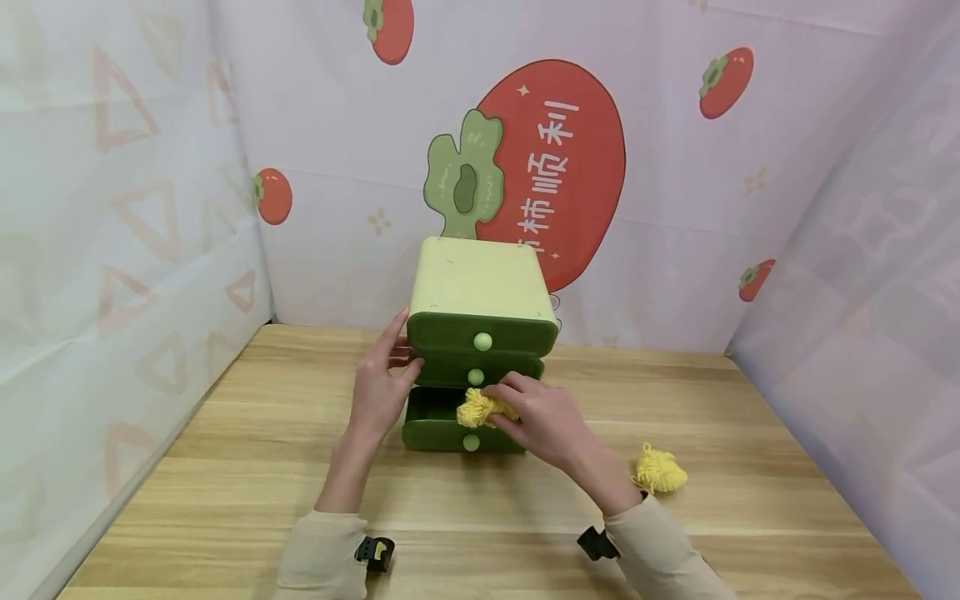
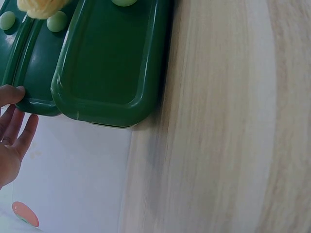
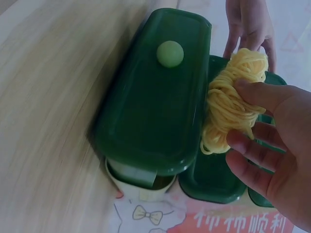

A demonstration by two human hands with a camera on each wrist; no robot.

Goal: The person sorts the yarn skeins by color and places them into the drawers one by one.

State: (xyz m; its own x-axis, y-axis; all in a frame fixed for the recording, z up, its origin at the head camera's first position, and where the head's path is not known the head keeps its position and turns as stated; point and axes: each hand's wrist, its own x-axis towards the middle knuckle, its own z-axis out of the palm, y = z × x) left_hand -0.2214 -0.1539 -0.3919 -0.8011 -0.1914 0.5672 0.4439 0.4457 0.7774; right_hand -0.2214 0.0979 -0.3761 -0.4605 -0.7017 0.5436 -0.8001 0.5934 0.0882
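Note:
A small drawer cabinet (image 1: 480, 279) with a cream top and green drawer fronts stands on the table. Its bottom drawer (image 1: 435, 435) is pulled out, while the two drawers above it look pushed in. Over that open drawer my right hand (image 1: 543, 419) pinches a bundle of yellow yarn (image 3: 235, 102) between thumb and fingers. My left hand (image 1: 380, 387) rests against the cabinet's left side, its thumb at the front edge of the middle drawer (image 2: 41, 73). Each drawer front carries a round pale-green knob (image 3: 170, 54).
A second bundle of yellow yarn (image 1: 660, 471) lies on the wooden table (image 1: 225, 483), right of my right forearm. Behind the cabinet hangs a white backdrop (image 1: 337, 267) with printed red fruit. Pale cloth walls (image 1: 135, 333) flank the table on both sides.

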